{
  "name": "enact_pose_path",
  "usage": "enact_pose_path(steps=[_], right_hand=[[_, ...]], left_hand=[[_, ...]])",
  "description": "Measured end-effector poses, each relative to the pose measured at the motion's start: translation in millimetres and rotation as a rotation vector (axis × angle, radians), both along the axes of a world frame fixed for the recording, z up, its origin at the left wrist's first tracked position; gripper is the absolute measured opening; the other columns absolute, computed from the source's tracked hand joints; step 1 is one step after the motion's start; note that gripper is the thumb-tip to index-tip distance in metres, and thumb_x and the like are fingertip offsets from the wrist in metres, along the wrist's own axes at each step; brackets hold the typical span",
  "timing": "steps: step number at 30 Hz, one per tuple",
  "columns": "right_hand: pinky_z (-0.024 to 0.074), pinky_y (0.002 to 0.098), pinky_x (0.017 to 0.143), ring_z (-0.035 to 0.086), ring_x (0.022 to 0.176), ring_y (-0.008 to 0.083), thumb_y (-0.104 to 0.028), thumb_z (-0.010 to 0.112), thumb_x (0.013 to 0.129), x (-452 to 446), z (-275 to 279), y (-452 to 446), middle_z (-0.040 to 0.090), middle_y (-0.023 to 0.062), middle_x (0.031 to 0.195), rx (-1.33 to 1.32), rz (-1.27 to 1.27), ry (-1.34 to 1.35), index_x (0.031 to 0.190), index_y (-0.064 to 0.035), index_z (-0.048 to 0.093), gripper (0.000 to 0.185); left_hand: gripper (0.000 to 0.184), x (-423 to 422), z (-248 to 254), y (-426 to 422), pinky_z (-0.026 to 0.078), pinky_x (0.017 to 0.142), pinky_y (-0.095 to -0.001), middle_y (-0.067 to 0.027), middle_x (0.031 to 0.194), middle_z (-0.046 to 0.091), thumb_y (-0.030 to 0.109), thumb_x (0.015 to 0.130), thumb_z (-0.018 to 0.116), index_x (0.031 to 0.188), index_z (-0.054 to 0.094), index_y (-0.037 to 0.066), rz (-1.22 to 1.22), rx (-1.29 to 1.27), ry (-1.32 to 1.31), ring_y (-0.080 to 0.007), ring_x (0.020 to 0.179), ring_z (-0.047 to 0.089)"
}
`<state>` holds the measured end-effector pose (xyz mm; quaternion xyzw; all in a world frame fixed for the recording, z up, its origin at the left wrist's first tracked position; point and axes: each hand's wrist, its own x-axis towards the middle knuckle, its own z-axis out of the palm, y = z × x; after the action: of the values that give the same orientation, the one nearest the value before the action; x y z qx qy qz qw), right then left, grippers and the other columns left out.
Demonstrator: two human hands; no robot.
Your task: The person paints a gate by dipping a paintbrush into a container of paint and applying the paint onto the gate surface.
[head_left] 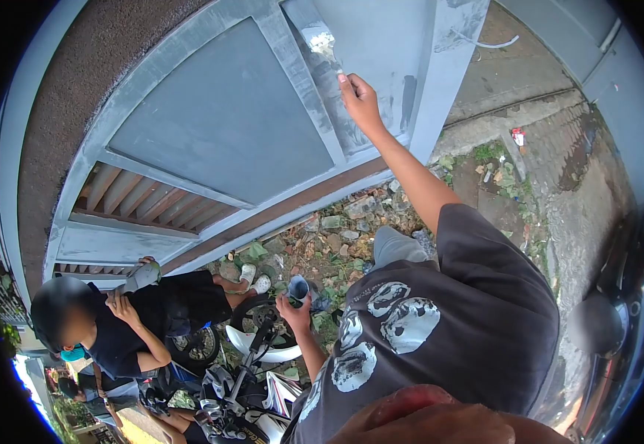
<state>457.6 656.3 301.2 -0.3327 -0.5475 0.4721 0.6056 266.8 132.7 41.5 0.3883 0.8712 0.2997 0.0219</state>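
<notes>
My right hand (360, 103) is closed around the handle of a wide paintbrush (323, 44). The brush head lies against the grey-blue panel (381, 37) of a gate, near its upright frame bar. Patches of darker and lighter grey show on that panel. Lower down, my left hand (294, 311) grips a small cup (297, 287) stained grey-blue, held apart from the gate. What is inside the cup is hard to make out.
A person in a black shirt (133, 329) stands by the gate at left, a hand at its slats. A motorbike (255, 355) is parked close to my left arm. Rubble and weeds (344, 222) line the gate's foot. A car (633, 333) stands at right.
</notes>
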Motion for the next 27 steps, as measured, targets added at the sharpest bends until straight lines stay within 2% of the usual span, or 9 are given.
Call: enact_pose_path(steps=[7,9,16,19,21,22,24,27], right_hand=[[0.0309,0.0255,0.053,0.036,0.058,0.004,-0.037,0.06,0.101,1,9,0,0.041,-0.0048,0.059,0.002,0.01,-0.023,0.073,-0.0055,0.052,0.043],[0.0309,0.0255,0.053,0.036,0.057,0.004,-0.036,0.06,0.101,1,8,3,0.042,-0.0048,0.059,0.002,0.012,-0.019,0.073,-0.0055,0.052,0.042],[0.0315,0.0251,0.053,0.037,0.057,0.004,-0.035,0.061,0.101,0,12,5,0.043,-0.0051,0.059,-0.012,0.015,-0.002,0.073,-0.0053,0.054,0.041],[0.0314,0.0251,0.053,0.037,0.057,0.004,-0.035,0.061,0.101,-1,13,6,0.043,-0.0052,0.059,0.019,0.018,0.023,0.073,-0.0052,0.054,0.041],[0.0312,0.0251,0.053,0.037,0.057,0.0039,-0.036,0.061,0.101,0,14,6,0.042,-0.0052,0.059,0.006,0.017,0.01,0.073,-0.0051,0.054,0.042],[0.031,0.0252,0.053,0.037,0.057,0.0038,-0.036,0.061,0.101,0,14,6,0.042,-0.0052,0.059,-0.01,0.017,-0.006,0.073,-0.0051,0.054,0.042],[0.0308,0.0253,0.053,0.036,0.057,0.0038,-0.037,0.061,0.101,1,13,7,0.041,-0.0053,0.059,-0.015,0.024,-0.008,0.073,-0.0051,0.053,0.043],[0.0304,0.0253,0.052,0.036,0.057,0.0038,-0.038,0.061,0.101,0,9,6,0.04,-0.0055,0.058,-0.02,0.039,-0.007,0.072,-0.0054,0.052,0.044]], left_hand=[[0.085,-4,-6,0,0.036,0.102,-0.0576,-0.0248,0.14,0.045,0.039,0.069,0.09,0.131,0.049,-0.003,-0.025,-0.016,-0.06,-0.0455,0.127,0.044],[0.086,-3,-11,0,0.036,0.101,-0.0585,-0.0252,0.142,0.043,0.038,0.069,0.09,0.133,0.046,0.0,-0.045,0.035,0.036,-0.0463,0.128,0.043],[0.086,-5,-12,7,0.037,0.099,-0.0595,-0.0255,0.141,0.043,0.036,0.069,0.09,0.133,0.043,0.003,-0.093,0.059,0.076,-0.0473,0.127,0.043],[0.085,-4,-10,7,0.038,0.098,-0.0594,-0.0255,0.139,0.044,0.036,0.069,0.091,0.132,0.044,0.003,-0.088,0.061,0.065,-0.0471,0.125,0.045],[0.08,-2,-10,10,0.039,0.103,-0.0547,-0.0274,0.139,0.046,0.032,0.067,0.092,0.125,0.051,-0.005,-0.041,0.067,0.06,-0.0474,0.125,0.046],[0.08,-1,-7,12,0.039,0.103,-0.0547,-0.0274,0.139,0.046,0.032,0.067,0.092,0.125,0.051,-0.005,-0.041,0.067,0.061,-0.0474,0.125,0.046],[0.081,2,-1,15,0.041,0.096,-0.0574,-0.0236,0.134,0.049,0.033,0.066,0.091,0.128,0.049,0.001,-0.038,0.048,0.097,-0.0454,0.121,0.049],[0.076,2,9,20,0.042,0.097,-0.0545,-0.0226,0.132,0.052,0.032,0.067,0.091,0.125,0.053,0.001,-0.053,0.041,0.027,-0.0441,0.121,0.05]])
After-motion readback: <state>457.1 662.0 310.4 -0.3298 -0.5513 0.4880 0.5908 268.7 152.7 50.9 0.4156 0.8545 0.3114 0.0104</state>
